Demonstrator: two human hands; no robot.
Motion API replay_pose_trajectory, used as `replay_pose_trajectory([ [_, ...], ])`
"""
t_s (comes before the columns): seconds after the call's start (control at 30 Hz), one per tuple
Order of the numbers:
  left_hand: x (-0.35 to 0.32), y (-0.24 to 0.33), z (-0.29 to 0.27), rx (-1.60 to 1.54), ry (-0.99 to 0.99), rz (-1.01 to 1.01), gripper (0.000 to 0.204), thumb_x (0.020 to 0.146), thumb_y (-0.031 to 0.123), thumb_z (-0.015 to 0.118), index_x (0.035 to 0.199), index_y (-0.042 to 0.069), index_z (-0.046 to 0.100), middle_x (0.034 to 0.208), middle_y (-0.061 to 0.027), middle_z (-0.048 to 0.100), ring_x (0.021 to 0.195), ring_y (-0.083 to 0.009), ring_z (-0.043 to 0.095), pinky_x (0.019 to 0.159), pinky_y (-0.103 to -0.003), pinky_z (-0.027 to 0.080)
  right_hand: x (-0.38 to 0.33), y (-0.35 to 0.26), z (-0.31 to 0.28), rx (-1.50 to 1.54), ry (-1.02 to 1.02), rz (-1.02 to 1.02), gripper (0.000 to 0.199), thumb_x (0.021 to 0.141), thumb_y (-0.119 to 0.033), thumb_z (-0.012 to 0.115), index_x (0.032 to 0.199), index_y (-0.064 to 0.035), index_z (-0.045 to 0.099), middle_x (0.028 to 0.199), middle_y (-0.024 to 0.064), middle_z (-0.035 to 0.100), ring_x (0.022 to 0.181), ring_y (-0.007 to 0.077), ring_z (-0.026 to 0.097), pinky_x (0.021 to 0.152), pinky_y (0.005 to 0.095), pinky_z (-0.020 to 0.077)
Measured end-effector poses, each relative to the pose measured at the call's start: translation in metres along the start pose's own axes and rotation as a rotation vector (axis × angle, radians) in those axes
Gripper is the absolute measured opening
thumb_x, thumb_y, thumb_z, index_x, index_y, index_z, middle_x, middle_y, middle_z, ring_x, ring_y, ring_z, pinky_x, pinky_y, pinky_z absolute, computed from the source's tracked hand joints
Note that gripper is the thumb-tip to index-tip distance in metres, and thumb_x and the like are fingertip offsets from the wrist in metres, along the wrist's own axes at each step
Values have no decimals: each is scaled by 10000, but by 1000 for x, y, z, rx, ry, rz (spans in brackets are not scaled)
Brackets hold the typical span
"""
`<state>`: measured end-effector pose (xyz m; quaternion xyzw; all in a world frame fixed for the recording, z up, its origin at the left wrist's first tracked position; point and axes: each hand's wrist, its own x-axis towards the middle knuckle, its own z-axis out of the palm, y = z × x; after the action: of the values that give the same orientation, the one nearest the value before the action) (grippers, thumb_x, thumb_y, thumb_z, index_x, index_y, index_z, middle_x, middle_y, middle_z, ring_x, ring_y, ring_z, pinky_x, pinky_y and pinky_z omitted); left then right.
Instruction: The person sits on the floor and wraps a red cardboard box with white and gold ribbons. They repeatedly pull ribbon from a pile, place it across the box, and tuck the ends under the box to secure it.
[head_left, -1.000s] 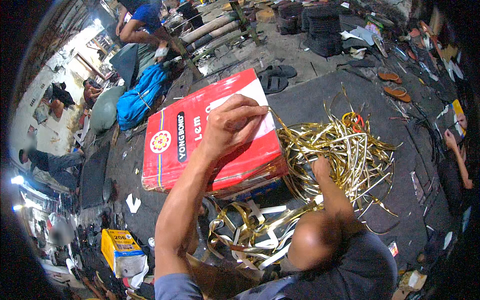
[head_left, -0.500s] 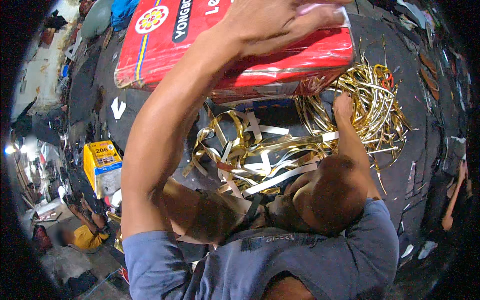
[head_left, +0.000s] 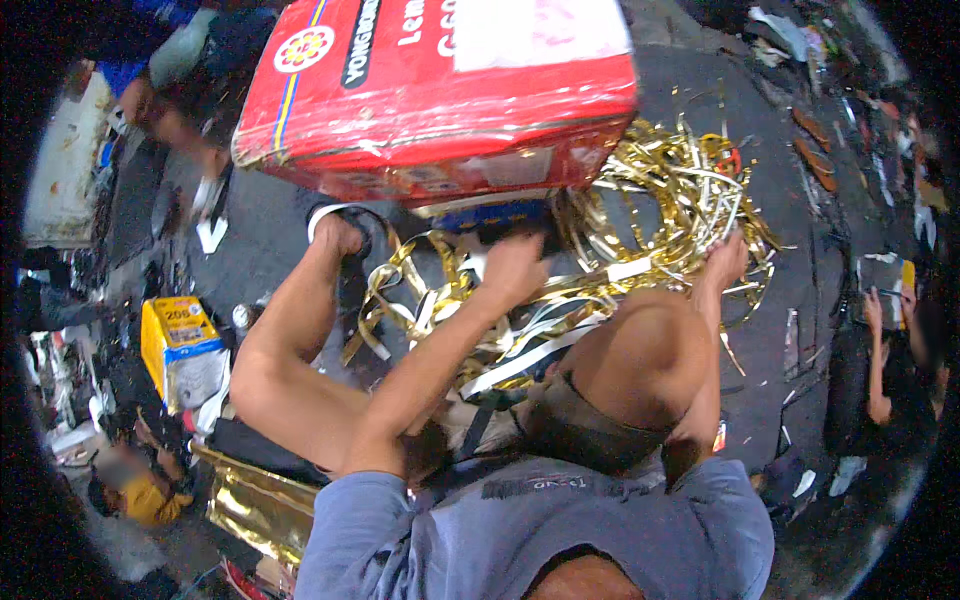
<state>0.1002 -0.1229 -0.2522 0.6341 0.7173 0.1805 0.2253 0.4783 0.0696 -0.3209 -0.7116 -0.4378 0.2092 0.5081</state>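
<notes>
Hands at gold strips; dark, littered floor; red box; co-workers around.

Single head-worn fisheye view, facing steeply down at close range over the wearer's knees onto the floor.

Left hand, right hand: relocated.
Left, formerly atop the red box, now lowered before it, near loose strips (slightly blurred); right, shifted across the gold tangle to its lower right.
</notes>
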Motion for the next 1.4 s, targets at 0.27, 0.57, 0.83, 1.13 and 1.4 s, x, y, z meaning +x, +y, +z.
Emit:
replay_pose_trajectory([
  [0.27, -81, -85, 56, 70, -415, -479, 317, 841, 259, 752, 1061, 31, 746, 1023, -217, 759, 960, -382, 737, 867, -466, 592, -38, -151, -86, 295, -332, 187, 119, 1046, -214, 658, 1029, -102, 624, 794, -21, 596, 649, 56, 548, 528, 210, 433],
  [0.57, -88, 54, -114, -448, -16, -56, 214, 886, 221, 745, 890, 13, 693, 847, -127, 686, 817, -240, 670, 766, -374, 524, -111, -329, -95, 277, -905, -455, 108, 1027, -152, 664, 1043, -46, 678, 836, -20, 630, 741, 61, 591, 625, 225, 473],
  [0.83, -118, 117, -235, -1437, -241, 113, 198, 1080, 225, 599, 1178, 54, 604, 728, -13, 635, 570, -89, 600, 497, -224, 444, -178, -413, -81, 274, -1324, -1281, 583, 745, 44, 783, 1301, -116, 710, 1314, 123, 664, 1209, 338, 649, 1037, 433, 521],
  [1.13, -124, 49, -344, -710, 210, 191, 357, 752, -31, 860, 1062, 39, 698, 897, 24, 681, 803, -33, 612, 716, -204, 505, -134, -470, -69, 212, -1405, -855, 226, 1056, -138, 585, 1048, 23, 743, 916, 54, 686, 841, 133, 661, 731, 308, 538],
  [1.4, -71, -117, -482, -273, 126, -338, 177, 932, 199, 715, 947, 27, 754, 840, -70, 727, 721, -143, 678, 653, -327, 565, -83, -484, 51, -72, -1214, -799, 322, 860, -236, 770, 1067, 10, 775, 993, 146, 789, 926, 205, 730, 860, 378, 568],
])
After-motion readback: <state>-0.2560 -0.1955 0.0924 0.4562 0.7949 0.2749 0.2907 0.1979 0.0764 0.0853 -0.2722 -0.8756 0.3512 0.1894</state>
